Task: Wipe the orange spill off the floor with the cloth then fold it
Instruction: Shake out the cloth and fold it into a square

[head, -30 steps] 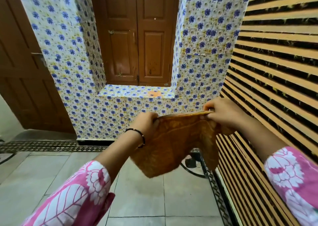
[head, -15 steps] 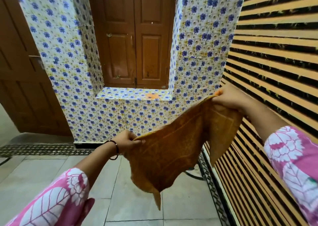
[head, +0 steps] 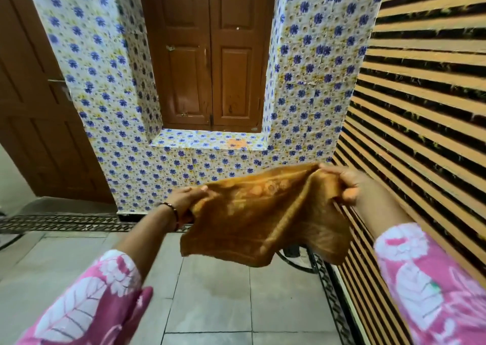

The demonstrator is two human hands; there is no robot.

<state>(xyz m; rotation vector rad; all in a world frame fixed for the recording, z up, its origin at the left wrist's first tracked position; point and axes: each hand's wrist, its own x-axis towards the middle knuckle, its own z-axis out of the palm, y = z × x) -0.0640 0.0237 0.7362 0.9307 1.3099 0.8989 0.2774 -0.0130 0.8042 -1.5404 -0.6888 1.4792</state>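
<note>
You have the mustard-orange patterned fabric cloth (head: pixel 252 218) stretched in the air above the grey tiled floor (head: pixel 215 305), its top edge taut and sloping up to the right, its lower part hanging slack in soft folds. Below the cloth, the floor shows a faint damp, slightly yellowish patch on one tile.

I hold the cloth (head: pixel 263 213) up in the air, above the floor (head: pixel 210 305) and in front of the tiled ledge (head: pixel 207 141). My left hand (head: pixel 188 200) is at the cloth's left end, my right hand (head: pixel 342 184) at its right end. Shutters (head: pixel 210 55) stand behind the ledge, door (head: pixel 31 108) to its left, striped wall (head: pixel 426 108) to its right.
</note>
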